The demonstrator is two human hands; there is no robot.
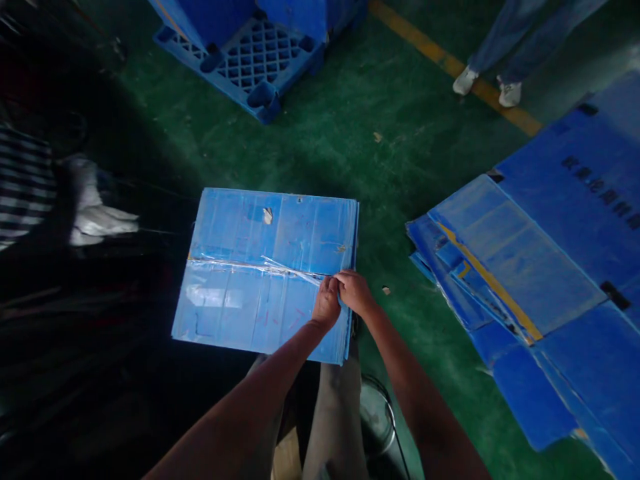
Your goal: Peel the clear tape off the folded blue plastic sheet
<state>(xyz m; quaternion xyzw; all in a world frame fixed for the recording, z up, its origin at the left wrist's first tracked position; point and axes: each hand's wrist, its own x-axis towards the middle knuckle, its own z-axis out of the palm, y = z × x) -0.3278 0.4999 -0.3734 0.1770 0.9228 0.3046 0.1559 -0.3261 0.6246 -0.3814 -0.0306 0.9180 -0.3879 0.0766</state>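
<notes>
A flat stack of blue corrugated plastic sheets [240,230] lies below me, with clear plastic film or tape shining along its middle. White plastic string [295,270] runs across the top sheet toward my hands. My left hand [327,303] is closed around the string near the stack's right side. Right beside it, touching, my right hand [353,290] is closed at the stack's right edge, also on the string. The fingertips of both hands are partly hidden. A small pale scrap [268,215] sits on the top sheet.
To the right lie large folded blue plastic boxes [550,253]. A blue pallet [265,53] with blue boxes stands at the back. A person's legs [515,40] show at upper right. White gloves [100,213] are at left, near checked cloth [23,180]. A round metal-rimmed object [377,417] is beside my leg.
</notes>
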